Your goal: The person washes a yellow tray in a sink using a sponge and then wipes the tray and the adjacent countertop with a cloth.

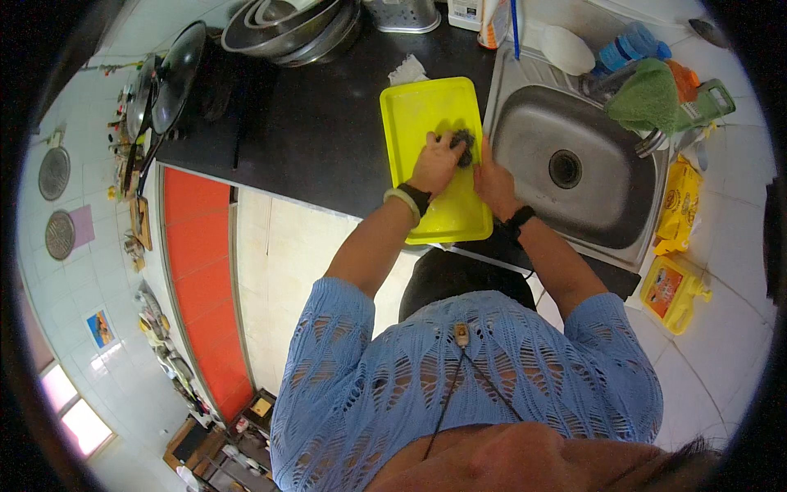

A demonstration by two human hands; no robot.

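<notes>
A shallow yellow-green plastic tray (452,224) lies on the black countertop, left of a stainless steel sink (510,117). My left hand (435,165) presses a dark scouring pad (465,147), which looks like metal wool, onto the tray's inner surface near its right side. The tray's right edge is in the grasp of my right hand (494,181), its fingers along the rim beside the sink. Parts of the pad are hidden under my left fingers. Wet or foamy traces show faintly on the tray.
Behind the tray is a crumpled white cloth or paper (407,71). Stacked metal bowls (289,40) stand at the back left, near pans (178,77). A green cloth (645,98) hangs over the tap. Bottles and a yellow detergent container (670,295) are around the sink.
</notes>
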